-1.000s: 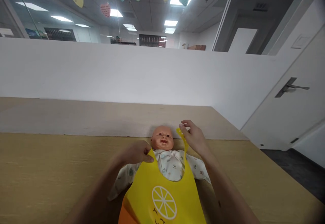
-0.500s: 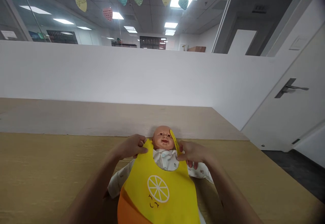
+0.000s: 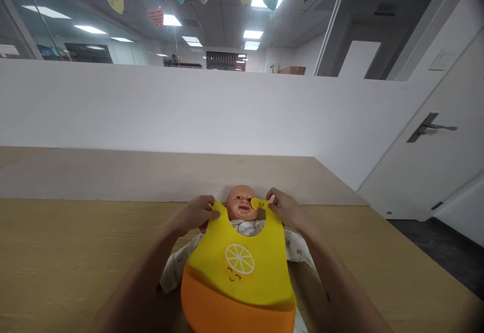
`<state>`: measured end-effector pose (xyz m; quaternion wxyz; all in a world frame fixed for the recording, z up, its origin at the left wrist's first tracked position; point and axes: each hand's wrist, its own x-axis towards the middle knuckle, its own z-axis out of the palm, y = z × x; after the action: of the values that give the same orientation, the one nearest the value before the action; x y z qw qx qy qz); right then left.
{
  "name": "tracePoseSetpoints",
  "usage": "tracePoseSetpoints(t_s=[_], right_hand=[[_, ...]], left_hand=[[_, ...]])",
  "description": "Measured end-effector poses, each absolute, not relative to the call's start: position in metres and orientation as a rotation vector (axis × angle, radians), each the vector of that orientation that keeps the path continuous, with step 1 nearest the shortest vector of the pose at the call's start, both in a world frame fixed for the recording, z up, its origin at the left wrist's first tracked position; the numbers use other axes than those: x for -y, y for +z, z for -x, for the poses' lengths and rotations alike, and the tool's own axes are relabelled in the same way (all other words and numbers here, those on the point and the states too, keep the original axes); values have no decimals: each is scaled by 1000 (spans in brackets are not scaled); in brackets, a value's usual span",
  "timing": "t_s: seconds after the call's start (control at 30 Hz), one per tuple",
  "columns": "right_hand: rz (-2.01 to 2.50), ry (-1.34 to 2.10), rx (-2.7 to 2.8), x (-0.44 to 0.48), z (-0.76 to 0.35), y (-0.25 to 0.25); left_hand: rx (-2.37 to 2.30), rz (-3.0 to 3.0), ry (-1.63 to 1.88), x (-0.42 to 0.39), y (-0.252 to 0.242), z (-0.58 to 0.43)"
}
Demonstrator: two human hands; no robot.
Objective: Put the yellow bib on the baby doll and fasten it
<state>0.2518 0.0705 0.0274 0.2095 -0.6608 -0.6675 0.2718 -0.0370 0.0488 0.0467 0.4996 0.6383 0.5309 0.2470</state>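
Observation:
A baby doll (image 3: 241, 206) in a white printed suit lies on its back on the wooden table (image 3: 68, 252), head away from me. Over its chest lies a yellow bib (image 3: 238, 267) with a lemon picture and an orange pocket at the bottom. My left hand (image 3: 194, 214) pinches the bib's left neck strap beside the doll's head. My right hand (image 3: 285, 208) pinches the right strap, whose rounded end curls toward the doll's cheek. Both hands are closed on the straps.
A white partition wall (image 3: 170, 106) runs behind the table, with glass above it and paper hearts hanging from the ceiling. A white door (image 3: 434, 161) with a lever handle stands at the right, beyond the table's right edge.
The bib has slid up toward the doll's chin. My right hand came down from above the head to beside the doll's neck, bending the strap inward. My left hand moved slightly up.

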Motion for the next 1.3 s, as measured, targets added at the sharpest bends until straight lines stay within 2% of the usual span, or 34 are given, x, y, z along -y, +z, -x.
tracePoseSetpoints(t_s=[0.2, 0.47, 0.7, 0.77, 0.9, 0.97, 1.1, 1.3], right_hand=[[1951, 306, 1835, -82, -242, 16], [2099, 273, 1882, -88, -244, -3], [2176, 355, 2035, -80, -253, 9], [2180, 530, 2034, -73, -255, 17], [2048, 1208, 2034, -58, -260, 32], [1950, 1377, 2083, -51, -261, 36], [1841, 1540, 2111, -43, -261, 40], [1702, 1440, 2177, -39, -259, 45]], left_hand=[[-1388, -1569, 595, -57, 38, 37], [-1579, -1608, 614, -71, 4, 32], [-1743, -1757, 483, -75, -4, 34], [-1724, -1730, 463, -75, -1, 40], [-1523, -1734, 232, -68, 12, 53], [-1439, -1736, 119, -62, 21, 58], [-1373, -1688, 47, -51, 33, 61], [-1301, -1668, 102, -49, 34, 61]])
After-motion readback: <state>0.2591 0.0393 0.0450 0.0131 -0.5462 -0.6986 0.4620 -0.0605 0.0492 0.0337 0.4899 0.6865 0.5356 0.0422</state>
